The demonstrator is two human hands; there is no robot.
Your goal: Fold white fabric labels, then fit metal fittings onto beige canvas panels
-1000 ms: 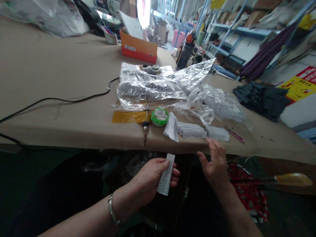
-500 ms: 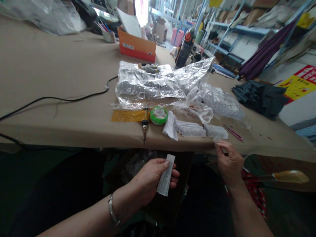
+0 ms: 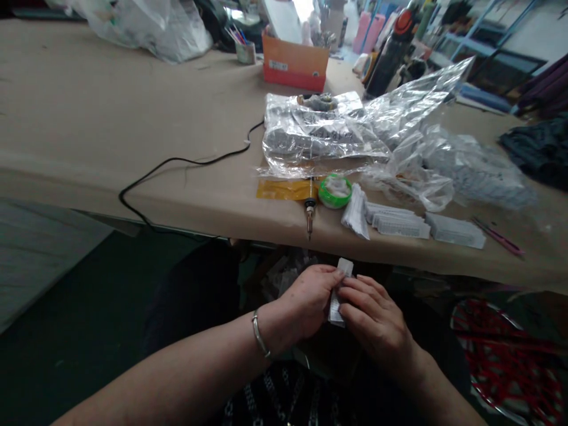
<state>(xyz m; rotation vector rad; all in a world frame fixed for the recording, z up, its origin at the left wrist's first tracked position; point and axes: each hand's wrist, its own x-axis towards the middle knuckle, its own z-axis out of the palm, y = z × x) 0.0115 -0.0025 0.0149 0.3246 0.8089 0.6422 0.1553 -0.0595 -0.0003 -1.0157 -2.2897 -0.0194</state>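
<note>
- Two bare hands meet just below the near edge of the desk (image 3: 133,106), one white printed strip (image 3: 336,313) between them; from here I can't tell whether it is a single piece or several layered.
- The left hand (image 3: 313,299) is clamped on the strip, thumb pressed over its face; one silvery bracelet (image 3: 260,335) circles that wrist.
- The right hand (image 3: 377,313) lays its fingers over the strip's right side; its thumb is hidden, so I can't tell whether it pinches.
- Along the near edge, three groups of similar slips: one fanned bundle (image 3: 355,214), one spread stack (image 3: 399,222) just right of it, one squarer stack (image 3: 457,230) further right. The slips in each are too small to count.
- One pink-handled tool (image 3: 503,239) lies beyond the last stack, towards the right end.
- Left of the bundle sit one green ring (image 3: 331,199) with white stuff inside, and one metal-tipped tool (image 3: 309,218), its tip towards the near edge.
- One amber strip (image 3: 284,190) lies left of that tool.
- Behind these, one large clear bag (image 3: 323,142) with dark writing.
- Towards the far edge, one orange-red box (image 3: 295,65), one pen pot (image 3: 245,54), one dark bottle (image 3: 389,62).
</note>
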